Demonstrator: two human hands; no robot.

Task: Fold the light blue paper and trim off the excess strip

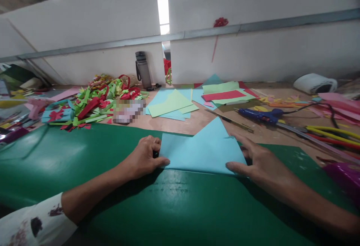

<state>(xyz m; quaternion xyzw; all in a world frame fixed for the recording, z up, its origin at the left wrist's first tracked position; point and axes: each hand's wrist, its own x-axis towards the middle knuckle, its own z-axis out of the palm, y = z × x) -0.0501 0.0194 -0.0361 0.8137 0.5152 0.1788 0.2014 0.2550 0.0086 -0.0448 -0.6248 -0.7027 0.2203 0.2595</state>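
A folded sheet of light blue paper (201,154) is held just above the green mat (126,208), its fold running along the near edge and a pointed corner sticking up at the back. My left hand (146,152) grips its left end, thumb on the front face and fingers curled behind. At the right end, my right hand (250,156) pinches the paper with the thumb in front; its other fingers are partly hidden behind the sheet.
Behind the mat lie green paper sheets (168,105), a red strip (223,95), a pen (230,120) and a blue glue gun (260,114). Paper scraps (98,98) heap at the left near a grey bottle (144,71). Yellow-handled scissors (333,133) lie right.
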